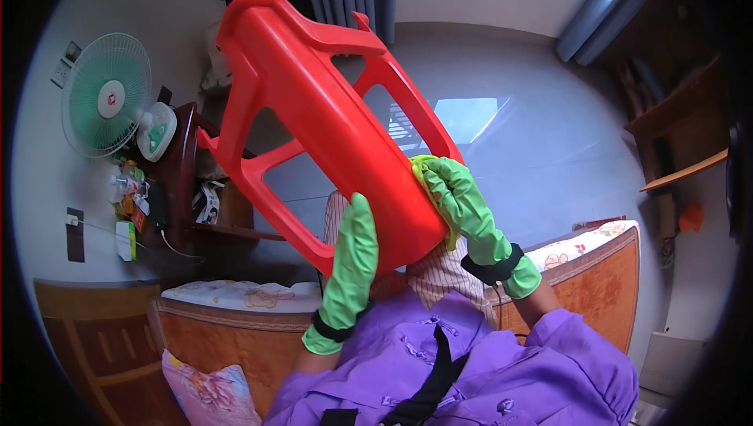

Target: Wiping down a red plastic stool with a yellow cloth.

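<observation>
Right hand [464, 205] clasps yellow cloth [418, 167] against red chair [329, 112]; left hand [351, 265] touching chair, grip unclear. Left of left hand, open cabinet [185, 143] holds papers [209, 205].

Cloth [418, 167] on chair's [329, 124] right side; fan [110, 100] on cabinet [183, 151], left.

Glossy red plastic chair [329, 120], tipped aslant, openings in sides; yellow-green cloth [419, 169] crumpled against its right edge.

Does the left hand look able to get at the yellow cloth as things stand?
Probably not easily: the right hand covers much of the yellow cloth, and the left hand is against the opposite side of the red stool.
</observation>
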A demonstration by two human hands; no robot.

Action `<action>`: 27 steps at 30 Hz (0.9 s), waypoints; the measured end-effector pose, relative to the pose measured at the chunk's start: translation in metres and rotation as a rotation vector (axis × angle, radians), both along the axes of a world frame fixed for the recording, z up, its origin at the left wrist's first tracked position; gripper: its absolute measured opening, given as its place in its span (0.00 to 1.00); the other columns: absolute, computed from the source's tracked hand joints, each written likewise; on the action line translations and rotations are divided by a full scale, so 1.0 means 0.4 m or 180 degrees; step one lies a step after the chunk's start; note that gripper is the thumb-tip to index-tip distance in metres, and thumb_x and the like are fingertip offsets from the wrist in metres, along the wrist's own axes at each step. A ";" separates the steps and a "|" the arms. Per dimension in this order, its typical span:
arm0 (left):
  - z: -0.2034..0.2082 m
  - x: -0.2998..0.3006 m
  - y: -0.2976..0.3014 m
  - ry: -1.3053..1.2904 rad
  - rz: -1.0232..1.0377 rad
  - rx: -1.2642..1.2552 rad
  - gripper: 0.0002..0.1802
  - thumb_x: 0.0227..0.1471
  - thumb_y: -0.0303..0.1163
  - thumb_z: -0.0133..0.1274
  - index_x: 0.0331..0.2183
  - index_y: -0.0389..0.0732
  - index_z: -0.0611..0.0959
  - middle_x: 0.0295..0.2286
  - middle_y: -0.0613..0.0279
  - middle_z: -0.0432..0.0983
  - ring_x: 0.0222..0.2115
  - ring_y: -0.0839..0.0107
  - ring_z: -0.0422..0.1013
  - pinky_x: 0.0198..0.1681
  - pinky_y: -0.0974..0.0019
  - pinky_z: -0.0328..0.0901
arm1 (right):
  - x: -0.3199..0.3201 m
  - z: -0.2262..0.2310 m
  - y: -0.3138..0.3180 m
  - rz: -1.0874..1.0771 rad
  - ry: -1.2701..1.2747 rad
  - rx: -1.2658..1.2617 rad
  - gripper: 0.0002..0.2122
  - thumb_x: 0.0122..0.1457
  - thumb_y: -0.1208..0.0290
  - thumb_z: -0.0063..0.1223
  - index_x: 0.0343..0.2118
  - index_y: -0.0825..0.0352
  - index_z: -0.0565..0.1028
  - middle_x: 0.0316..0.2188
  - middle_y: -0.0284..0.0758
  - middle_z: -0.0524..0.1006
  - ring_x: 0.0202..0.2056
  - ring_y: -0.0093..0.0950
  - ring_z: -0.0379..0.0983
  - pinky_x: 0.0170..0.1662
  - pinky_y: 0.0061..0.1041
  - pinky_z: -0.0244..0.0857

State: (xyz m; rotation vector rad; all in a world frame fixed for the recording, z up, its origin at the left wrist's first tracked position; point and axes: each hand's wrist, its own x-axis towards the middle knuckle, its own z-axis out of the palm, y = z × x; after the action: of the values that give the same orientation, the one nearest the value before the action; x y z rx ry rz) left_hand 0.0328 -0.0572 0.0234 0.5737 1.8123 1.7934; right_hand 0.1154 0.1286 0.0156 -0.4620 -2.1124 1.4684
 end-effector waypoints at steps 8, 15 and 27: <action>-0.063 -0.015 -0.015 0.0622 -0.0097 -0.0048 0.25 0.69 0.43 0.37 0.55 0.33 0.71 0.43 0.55 0.75 0.44 0.68 0.72 0.47 0.66 0.66 | -0.026 -0.029 0.046 -0.0058 -0.0134 -0.0424 0.13 0.67 0.69 0.47 0.48 0.72 0.75 0.36 0.39 0.80 0.38 0.28 0.76 0.45 0.25 0.68; -0.045 -0.147 0.000 -0.1397 -0.0481 0.0036 0.37 0.60 0.69 0.35 0.37 0.43 0.80 0.32 0.72 0.72 0.35 0.82 0.67 0.45 0.78 0.62 | -0.090 0.029 0.040 0.0145 -0.0477 -0.0308 0.17 0.67 0.67 0.44 0.52 0.73 0.72 0.45 0.43 0.77 0.46 0.31 0.73 0.53 0.27 0.65; -0.083 -0.151 -0.075 -0.0947 -0.0605 -0.0219 0.50 0.58 0.71 0.34 0.50 0.28 0.77 0.45 0.54 0.77 0.48 0.67 0.70 0.57 0.67 0.59 | -0.103 -0.074 0.114 -0.0033 -0.0274 -0.0261 0.16 0.68 0.64 0.44 0.49 0.72 0.74 0.39 0.42 0.79 0.38 0.30 0.75 0.47 0.27 0.67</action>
State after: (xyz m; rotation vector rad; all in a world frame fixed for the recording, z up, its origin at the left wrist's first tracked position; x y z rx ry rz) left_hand -0.0276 -0.0872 -0.0098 0.4120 1.5566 1.5888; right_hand 0.0742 0.1742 -0.0141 -0.5756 -2.1181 1.5595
